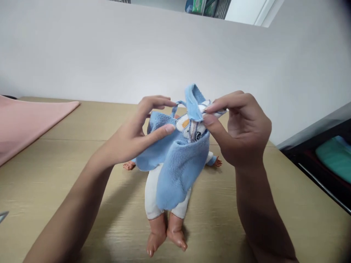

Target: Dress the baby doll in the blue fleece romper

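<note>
A baby doll (pixel 161 219) lies on its back on the wooden table (pixel 55 175), bare feet toward me, in a white bodysuit. A light blue fleece garment (pixel 175 164) with a white and orange patch is bunched over its chest and head. My left hand (pixel 137 135) pinches the garment's left edge between thumb and fingers, near a thin blue strap. My right hand (pixel 238 128) pinches the garment's upper right part, close to the turned-up blue flap. The doll's head is hidden under the cloth.
A pink cloth (pixel 24 120) lies on the table's far left. A white wall (pixel 109 54) rises behind the table. To the right, beyond the table edge, stands a dark shelf (pixel 315 157) holding a teal item (pixel 336 157).
</note>
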### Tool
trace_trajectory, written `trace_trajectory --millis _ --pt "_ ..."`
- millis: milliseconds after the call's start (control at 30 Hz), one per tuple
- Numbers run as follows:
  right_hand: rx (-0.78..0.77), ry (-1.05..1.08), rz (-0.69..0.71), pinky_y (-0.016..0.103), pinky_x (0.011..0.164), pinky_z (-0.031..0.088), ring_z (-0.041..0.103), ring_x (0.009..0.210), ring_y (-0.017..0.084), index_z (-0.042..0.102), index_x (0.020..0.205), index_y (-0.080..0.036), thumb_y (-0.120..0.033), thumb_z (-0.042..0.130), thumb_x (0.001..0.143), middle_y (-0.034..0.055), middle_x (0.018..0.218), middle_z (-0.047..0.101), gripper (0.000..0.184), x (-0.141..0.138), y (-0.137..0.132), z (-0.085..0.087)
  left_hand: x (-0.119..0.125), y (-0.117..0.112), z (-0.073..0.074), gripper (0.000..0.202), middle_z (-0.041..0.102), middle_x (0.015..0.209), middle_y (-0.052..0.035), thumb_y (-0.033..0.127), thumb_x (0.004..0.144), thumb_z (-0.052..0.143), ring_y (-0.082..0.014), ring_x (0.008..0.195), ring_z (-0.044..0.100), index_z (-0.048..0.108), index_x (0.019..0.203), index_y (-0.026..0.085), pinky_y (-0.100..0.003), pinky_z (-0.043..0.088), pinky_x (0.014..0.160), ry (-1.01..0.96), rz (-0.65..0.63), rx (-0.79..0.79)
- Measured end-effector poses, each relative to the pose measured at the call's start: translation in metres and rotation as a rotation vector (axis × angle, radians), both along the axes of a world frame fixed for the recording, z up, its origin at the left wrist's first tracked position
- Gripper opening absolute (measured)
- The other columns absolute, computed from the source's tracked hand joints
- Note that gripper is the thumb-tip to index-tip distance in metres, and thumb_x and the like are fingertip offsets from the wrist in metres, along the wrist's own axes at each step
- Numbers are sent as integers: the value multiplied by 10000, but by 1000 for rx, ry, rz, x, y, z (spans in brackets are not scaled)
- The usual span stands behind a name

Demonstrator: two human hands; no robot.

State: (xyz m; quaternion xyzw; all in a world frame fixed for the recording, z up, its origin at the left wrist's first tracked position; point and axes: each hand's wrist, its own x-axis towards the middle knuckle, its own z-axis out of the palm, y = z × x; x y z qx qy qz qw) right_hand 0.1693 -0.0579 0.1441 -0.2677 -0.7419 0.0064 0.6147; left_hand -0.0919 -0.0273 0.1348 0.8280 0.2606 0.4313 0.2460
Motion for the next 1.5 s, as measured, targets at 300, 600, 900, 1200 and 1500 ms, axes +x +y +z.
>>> trace_trajectory --millis 300,600,900,1200,1500 --pt "-59 75 -194 476 800 660 698 807 242 787 988 -344 -208 855 970 0 968 768 153 -25 -23 -3 30 -43 5 418 746 1248 -80 625 981 835 -367 1208 604 722 1206 291 -625 488 1144 70 258 261" --pt "-97 -50 -49 578 1081 641 719 1245 367 711 1253 -353 -429 876 943 84 1340 732 359 1 -12 3 15 -34 8 142 780 1149 16 458 1037 814 -303 1146 702 780 1044 320 -548 534 1056 -107 181 190" --pt "-166 -346 -7 555 1143 541 719 1195 332 691 1248 -246 -551 923 928 89 1252 788 499 -18 -22 -5 19 -25 2 222 726 898 23 420 977 925 -170 798 651 762 1007 274 -384 552 752 -412 272 41" --pt "-417 -231 112 450 1003 588 716 1016 258 694 1197 -220 -149 639 945 58 1120 769 268 -29 -16 -15 24 -36 5 272 752 1028 -16 467 1189 594 -212 982 694 791 1143 286 -440 572 952 -271 118 25" --pt "-621 9 403 431 973 682 753 1079 245 590 1528 -313 -242 558 1049 34 1286 752 485 -11 4 -27 1 0 -9 828 550 1695 -97 509 981 881 -370 1503 582 434 1668 399 -522 612 1157 -68 -69 -139"
